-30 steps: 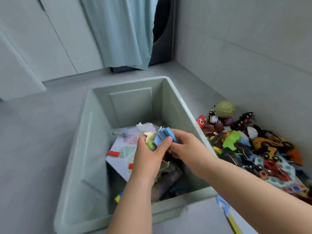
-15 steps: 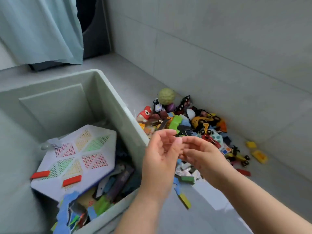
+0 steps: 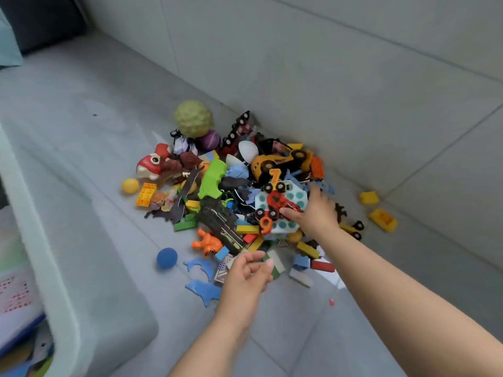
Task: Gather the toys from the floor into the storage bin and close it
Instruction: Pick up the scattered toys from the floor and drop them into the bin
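right hand (image 3: 313,210) spread on the dotted board (image 3: 299,195) atop the toy pile (image 3: 212,178); left hand (image 3: 247,276) loosely curled, holding nothing, at the pile's near edge; bin (image 3: 46,268) left of the pile.

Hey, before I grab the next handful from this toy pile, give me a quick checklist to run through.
1. Left hand free: ok, it hovers over the near edge of the pile, fingers loosely curled, holding nothing.
2. Right hand on a target: ok, its fingers touch the dotted board beside the red car.
3. Right grip secured: not ok, the fingers are spread, not closed round anything.
4. Storage bin open: ok, no lid on the rim visible at left.
5. Strays gathered: not ok, the blue ball and yellow blocks lie apart from the pile.
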